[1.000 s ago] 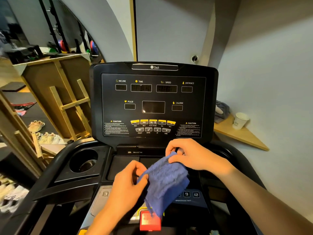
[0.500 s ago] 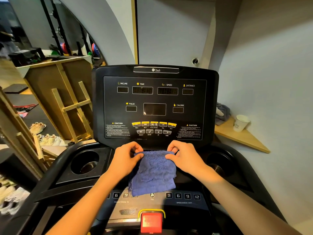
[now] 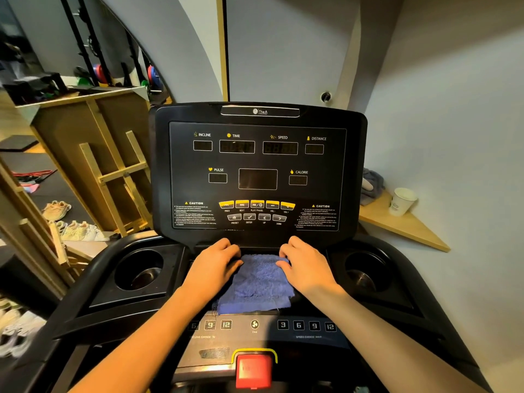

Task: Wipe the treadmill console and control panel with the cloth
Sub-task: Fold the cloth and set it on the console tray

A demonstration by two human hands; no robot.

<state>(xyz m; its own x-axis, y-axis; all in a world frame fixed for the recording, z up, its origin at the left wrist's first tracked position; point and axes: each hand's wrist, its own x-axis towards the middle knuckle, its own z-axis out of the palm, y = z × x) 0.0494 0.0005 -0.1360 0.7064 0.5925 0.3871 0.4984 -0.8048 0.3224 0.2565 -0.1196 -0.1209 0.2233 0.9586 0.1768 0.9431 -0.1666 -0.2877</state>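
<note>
Grey wall behind upright treadmill console (image 3: 258, 171). Blue cloth (image 3: 255, 282) lies flat on tray just below console, above control panel (image 3: 255, 326). My left hand (image 3: 215, 265) and right hand (image 3: 304, 268) each press a top corner, fingers curled over cloth.

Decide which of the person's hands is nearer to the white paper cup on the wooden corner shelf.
Right. The right hand rests on the blue cloth's right edge, on the side toward the white paper cup; the left hand sits across the cloth, farther away.
</note>
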